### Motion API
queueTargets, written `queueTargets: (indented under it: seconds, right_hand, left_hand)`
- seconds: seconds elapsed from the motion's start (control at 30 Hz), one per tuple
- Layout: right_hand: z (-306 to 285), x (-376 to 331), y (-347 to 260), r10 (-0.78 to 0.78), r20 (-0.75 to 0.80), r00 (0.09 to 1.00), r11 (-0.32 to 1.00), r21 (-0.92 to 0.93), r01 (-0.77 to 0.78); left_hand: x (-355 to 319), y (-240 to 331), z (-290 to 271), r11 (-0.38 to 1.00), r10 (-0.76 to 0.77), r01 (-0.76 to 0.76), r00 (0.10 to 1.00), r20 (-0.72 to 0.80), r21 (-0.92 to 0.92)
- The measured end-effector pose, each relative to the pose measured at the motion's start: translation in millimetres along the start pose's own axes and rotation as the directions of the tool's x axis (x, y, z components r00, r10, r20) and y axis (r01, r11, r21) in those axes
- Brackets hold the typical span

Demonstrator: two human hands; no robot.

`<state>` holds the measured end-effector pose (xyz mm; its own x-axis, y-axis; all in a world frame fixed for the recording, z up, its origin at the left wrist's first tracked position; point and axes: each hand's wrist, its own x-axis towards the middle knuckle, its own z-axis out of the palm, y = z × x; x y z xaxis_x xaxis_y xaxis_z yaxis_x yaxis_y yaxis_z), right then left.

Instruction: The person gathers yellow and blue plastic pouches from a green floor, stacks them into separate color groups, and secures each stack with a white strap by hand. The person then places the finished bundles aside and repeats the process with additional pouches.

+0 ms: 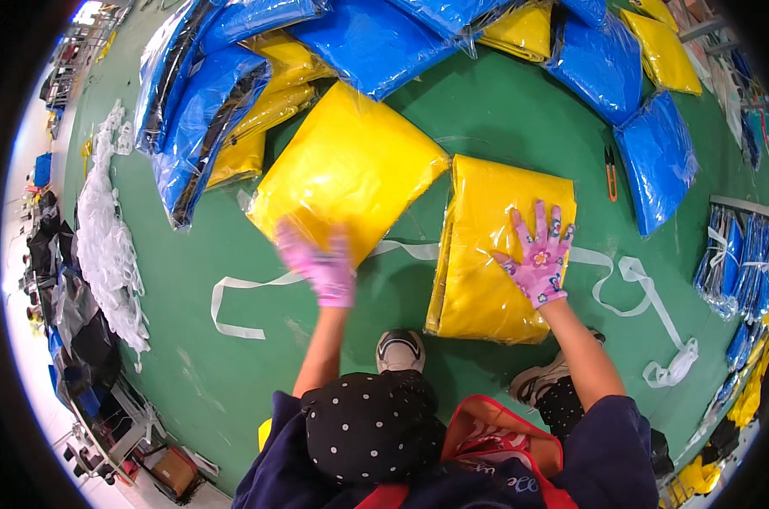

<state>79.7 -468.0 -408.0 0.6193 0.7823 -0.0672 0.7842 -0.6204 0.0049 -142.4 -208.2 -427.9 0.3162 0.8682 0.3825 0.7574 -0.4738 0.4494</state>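
Yellow pack (483,254): folded, film-wrapped and flat on the green floor (181,280), just beyond the person's shoes (399,349).
Pack's lie: longer than wide, its long axis pointing away from the person, far end leaning slightly right; stacked folds line its left side.
Right hand (539,261): in a flowered pink glove, palm down on the pack, fingers spread and gripping nothing.
Step in hand: by the look of it, settling the pack flat; shifting it would call for fingers hooked under an edge, as slick film gives a palm little hold.
White strap (421,252): emerges on both sides of the pack, apparently running beneath.
Second yellow pack (350,165): lies to the left, set diagonally, one corner pointing away; nearly square, so no clear long axis.
Left hand (323,265): blurred at that pack's near edge, fingers apart; whether it touches cannot be told.
Farther out: blue packs (371,47) heaped at the far side, orange-handled snips (612,182) to the right.
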Motion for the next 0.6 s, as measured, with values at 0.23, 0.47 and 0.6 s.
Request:
queueTargets:
  seconds: [0.23,0.47,0.6]
  right_hand:
    - [-5,2,-1,-0.041,0.032,0.999,0.996,0.075,0.039]
    - [-123,60,3,-0.252,-0.291,0.923,0.809,0.460,0.366]
    - [-185,69,-54,-0.437,-0.592,0.677,0.485,0.479,0.731]
  left_hand:
    - [62,-105,-19,-0.123,-0.414,0.721,0.587,0.695,-0.682]
    - [97,44,-205,0.889,-0.051,0.096,0.992,0.112,-0.449]
    - [130,56,-294,0.835,0.535,-0.456,0.802,0.265,-0.308]
